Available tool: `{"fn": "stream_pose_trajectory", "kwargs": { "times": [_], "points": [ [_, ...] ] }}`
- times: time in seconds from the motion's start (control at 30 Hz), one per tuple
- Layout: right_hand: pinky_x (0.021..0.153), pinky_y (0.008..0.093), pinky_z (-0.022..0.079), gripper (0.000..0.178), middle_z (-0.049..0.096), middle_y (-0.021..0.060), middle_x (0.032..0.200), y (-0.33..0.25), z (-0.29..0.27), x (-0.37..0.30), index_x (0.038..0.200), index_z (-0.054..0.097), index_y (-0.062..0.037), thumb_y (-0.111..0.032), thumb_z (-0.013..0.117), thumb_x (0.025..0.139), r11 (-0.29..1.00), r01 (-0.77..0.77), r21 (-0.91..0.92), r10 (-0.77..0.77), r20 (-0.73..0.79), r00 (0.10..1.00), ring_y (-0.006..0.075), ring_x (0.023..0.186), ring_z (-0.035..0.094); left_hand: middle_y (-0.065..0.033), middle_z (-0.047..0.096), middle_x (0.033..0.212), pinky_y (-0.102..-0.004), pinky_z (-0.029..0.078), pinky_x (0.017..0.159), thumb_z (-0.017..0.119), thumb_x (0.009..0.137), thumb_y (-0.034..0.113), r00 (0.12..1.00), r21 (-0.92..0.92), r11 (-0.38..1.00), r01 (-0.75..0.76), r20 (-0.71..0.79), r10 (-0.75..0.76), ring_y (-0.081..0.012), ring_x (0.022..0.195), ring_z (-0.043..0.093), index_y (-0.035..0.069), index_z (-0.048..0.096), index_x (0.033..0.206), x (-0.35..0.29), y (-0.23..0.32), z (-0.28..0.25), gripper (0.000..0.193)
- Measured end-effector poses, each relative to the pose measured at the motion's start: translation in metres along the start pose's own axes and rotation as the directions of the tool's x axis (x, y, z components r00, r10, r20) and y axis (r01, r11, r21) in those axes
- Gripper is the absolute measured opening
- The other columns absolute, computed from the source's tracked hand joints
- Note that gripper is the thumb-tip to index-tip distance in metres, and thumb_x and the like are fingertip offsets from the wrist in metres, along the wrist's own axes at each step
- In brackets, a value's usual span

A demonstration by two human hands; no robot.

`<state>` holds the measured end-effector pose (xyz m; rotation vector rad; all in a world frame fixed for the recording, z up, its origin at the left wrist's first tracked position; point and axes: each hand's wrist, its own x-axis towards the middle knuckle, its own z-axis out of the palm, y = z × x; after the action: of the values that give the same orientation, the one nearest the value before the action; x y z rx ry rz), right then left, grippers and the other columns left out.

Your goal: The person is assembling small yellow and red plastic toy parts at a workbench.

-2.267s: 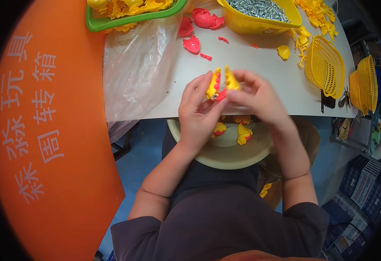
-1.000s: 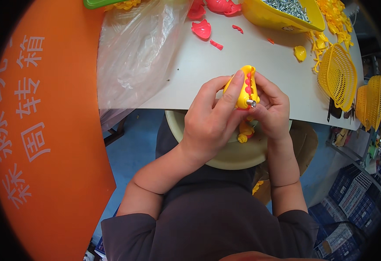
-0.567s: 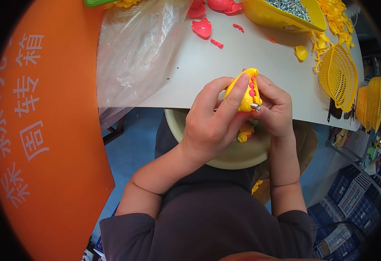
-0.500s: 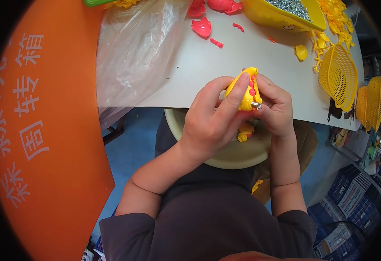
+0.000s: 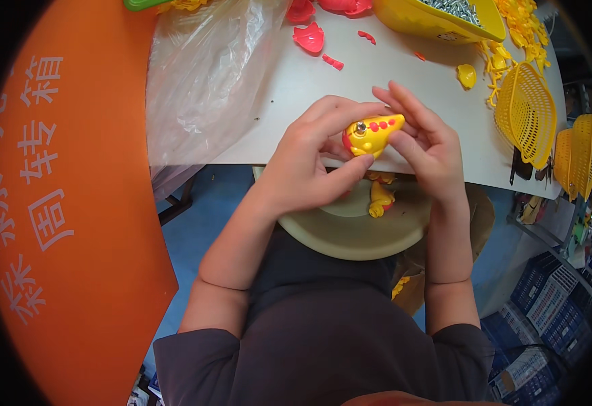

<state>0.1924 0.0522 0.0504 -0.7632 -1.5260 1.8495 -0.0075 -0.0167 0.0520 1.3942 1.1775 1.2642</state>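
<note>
Head camera: the left hand (image 5: 309, 159) has a small glossy yellow-and-pink plastic toy (image 5: 378, 137), tapered at one end, gripped between thumb and fingers. It's up near the middle of the frame, above the near edge of the white tabletop (image 5: 296, 135). Its narrow end points right, with a row of pinkish-red bumps along it and a shiny round metal bit (image 5: 360, 127) near the fat end. The right hand (image 5: 438, 152) has its thumb up against the narrow end, fingers loosely spread behind; can't tell if it's actually pinching anything.

Just below the hands sits a round cream plastic basin (image 5: 353, 254) with more yellow-and-pink plastic pieces (image 5: 379, 201) in it, partly covered by the left hand. Top centre has some curved pink plastic shells (image 5: 309, 39), and right of those there's a yellow plastic tub (image 5: 417, 26) full of silvery metal pins (image 5: 453, 9). Crumpled clear plastic bag (image 5: 201, 95) upper left, two yellow perforated plastic baskets (image 5: 527, 111) on the right, big orange panel (image 5: 106, 216) down the left side.
</note>
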Motion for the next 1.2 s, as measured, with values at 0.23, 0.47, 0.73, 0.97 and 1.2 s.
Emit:
{"fn": "stream_pose_trajectory", "kwargs": {
  "times": [0.23,0.47,0.73,0.97,1.2],
  "points": [
    [0.096,0.0281,0.051,0.038,0.067,0.0146,0.121,0.008,0.006,0.006,0.131,0.058,0.0061,0.0,0.063,0.094,0.999,0.023,-0.046,-0.027,-0.082,0.996,0.0165,0.108,0.064,-0.0125,0.061,0.123,-0.0295,0.058,0.082,0.074,0.084,0.003,0.991,0.011,0.999,0.031,-0.131,-0.029,-0.0204,0.108,0.064,0.001,0.059,0.128,0.001,-0.011,0.008,0.047],
    [0.095,0.0299,0.052,0.031,0.066,0.0181,0.124,0.03,-0.003,0.001,0.125,0.062,0.0075,0.001,0.061,0.095,0.966,0.127,-0.227,-0.147,-0.076,0.986,0.0195,0.109,0.065,-0.0149,0.062,0.124,-0.0314,0.056,0.089,0.073,0.085,-0.001,0.976,0.134,0.982,-0.132,-0.154,0.152,-0.0211,0.11,0.063,-0.002,0.061,0.123,-0.002,-0.035,0.016,0.039],
    [0.094,0.0293,0.053,0.032,0.066,0.0168,0.123,0.034,-0.002,0.005,0.125,0.061,0.0072,0.001,0.062,0.094,0.972,0.162,-0.169,-0.177,-0.082,0.981,0.0187,0.108,0.065,-0.0151,0.063,0.119,-0.0325,0.054,0.09,0.073,0.083,0.0,0.958,0.175,0.964,-0.198,-0.174,0.229,-0.0231,0.107,0.065,0.0,0.063,0.121,0.003,-0.04,0.018,0.039],
    [0.092,0.0283,0.053,0.035,0.067,0.0149,0.119,0.023,0.004,0.01,0.127,0.06,0.0073,-0.002,0.065,0.093,0.994,0.068,-0.087,-0.073,-0.064,0.995,0.0172,0.106,0.066,-0.0129,0.061,0.123,-0.0317,0.055,0.092,0.068,0.09,0.002,0.98,-0.155,0.985,-0.074,-0.194,0.043,-0.021,0.11,0.063,-0.001,0.063,0.117,0.004,-0.037,0.016,0.028],
    [0.09,0.0278,0.054,0.031,0.07,0.015,0.112,0.017,0.016,0.01,0.123,0.062,0.0082,-0.003,0.065,0.094,0.953,0.127,-0.275,-0.179,-0.171,0.969,0.0172,0.102,0.067,-0.0153,0.059,0.124,-0.0316,0.056,0.093,0.064,0.094,0.004,0.973,-0.463,0.88,0.108,-0.13,-0.188,-0.0222,0.112,0.063,-0.004,0.057,0.12,0.005,-0.031,0.02,0.028]
  ]
}}
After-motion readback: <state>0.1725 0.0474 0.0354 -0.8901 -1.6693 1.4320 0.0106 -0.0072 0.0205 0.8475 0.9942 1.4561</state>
